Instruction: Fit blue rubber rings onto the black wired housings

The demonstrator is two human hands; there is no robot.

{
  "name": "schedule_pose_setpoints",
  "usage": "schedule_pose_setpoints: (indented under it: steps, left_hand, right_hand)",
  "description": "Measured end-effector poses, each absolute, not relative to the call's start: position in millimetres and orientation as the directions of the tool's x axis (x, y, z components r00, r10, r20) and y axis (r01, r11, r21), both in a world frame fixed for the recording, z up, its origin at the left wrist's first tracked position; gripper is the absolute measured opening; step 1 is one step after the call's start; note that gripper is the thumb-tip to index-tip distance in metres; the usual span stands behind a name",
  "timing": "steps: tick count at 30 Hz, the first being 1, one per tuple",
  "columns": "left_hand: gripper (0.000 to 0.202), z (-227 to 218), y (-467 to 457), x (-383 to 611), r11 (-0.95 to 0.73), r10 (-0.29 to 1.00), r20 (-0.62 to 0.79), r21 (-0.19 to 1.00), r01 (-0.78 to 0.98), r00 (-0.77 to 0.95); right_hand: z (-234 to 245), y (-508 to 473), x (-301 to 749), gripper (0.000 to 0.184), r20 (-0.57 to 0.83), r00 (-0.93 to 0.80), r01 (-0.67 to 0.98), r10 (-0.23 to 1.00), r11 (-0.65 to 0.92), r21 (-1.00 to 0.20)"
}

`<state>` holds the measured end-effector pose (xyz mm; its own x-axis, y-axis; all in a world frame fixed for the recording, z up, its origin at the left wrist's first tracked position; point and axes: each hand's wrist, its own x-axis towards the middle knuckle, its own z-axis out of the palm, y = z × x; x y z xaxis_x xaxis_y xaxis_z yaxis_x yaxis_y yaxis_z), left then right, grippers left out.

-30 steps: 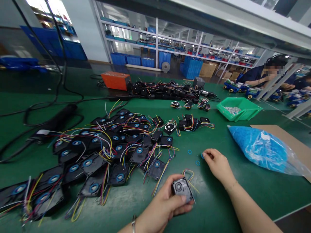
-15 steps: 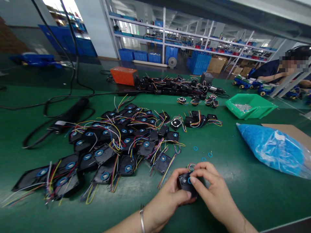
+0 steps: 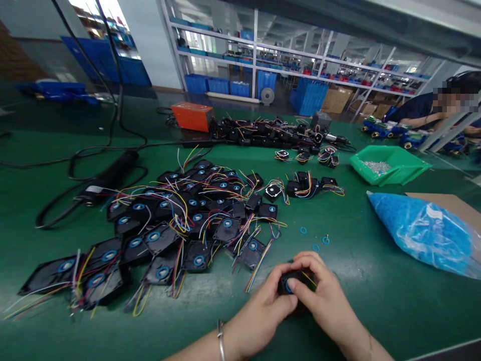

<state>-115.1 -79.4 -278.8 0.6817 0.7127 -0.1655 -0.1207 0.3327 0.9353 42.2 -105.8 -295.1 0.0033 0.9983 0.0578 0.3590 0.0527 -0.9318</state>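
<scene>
Both hands meet low in the middle of the green table [image 3: 376,296] around one small black fan unit [image 3: 288,287] with coloured wires. My left hand [image 3: 263,313] grips it from the left, thumb on top. My right hand [image 3: 319,301] closes on it from the right, fingertips pressing a blue ring onto its face. A few loose blue rings [image 3: 315,247] lie just beyond the hands. A large heap of black fan units [image 3: 180,225] with blue centres and tangled wires spreads to the left.
A clear bag of blue rings [image 3: 424,233] lies at the right on cardboard. Behind it sits a green tray [image 3: 389,168] with small metal parts. An orange box [image 3: 192,116], more fan units [image 3: 270,133] and black cables [image 3: 97,180] lie farther back. Another person [image 3: 436,108] works at far right.
My right hand left the loose blue rings and came back to the fan unit in my left hand. Both hands now sit slightly lower, pressing on its face.
</scene>
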Motion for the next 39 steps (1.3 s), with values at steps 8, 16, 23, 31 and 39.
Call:
schedule_pose_setpoints:
  steps: [8, 16, 23, 31, 39]
  left_hand:
    - [0.028, -280, -71, -117, 0.131, 0.73, -0.102, 0.991, 0.008, 0.676]
    - [0.03, -286, -77, -116, 0.316, 0.736, -0.283, 0.947, 0.058, 0.615]
    - [0.035, -285, -78, -118, 0.211, 0.717, -0.265, 0.964, 0.161, 0.645]
    - [0.025, -274, -75, -123, -0.206, 0.784, 0.0, 0.943, 0.26, 0.621]
    - [0.034, -278, -77, -130, -0.241, 0.869, 0.047, 0.91, 0.338, 0.492]
  right_hand:
    - [-297, -107, 39, 0.02, 0.071, 0.009, 0.214, 0.997, 0.068, -0.974]
    - [-296, -93, 102, 0.026, 0.243, 0.157, 0.702, 0.957, 0.065, -0.709]
    - [-320, -54, 144, 0.021, 0.27, 0.027, 0.919, 0.963, 0.082, -0.386]
    - [-315, -50, 152, 0.019, 0.38, 0.145, 0.925, 0.914, 0.011, -0.379]
    - [-281, 8, 133, 0.015, 0.42, 0.049, 0.874, 0.906, 0.165, -0.457]
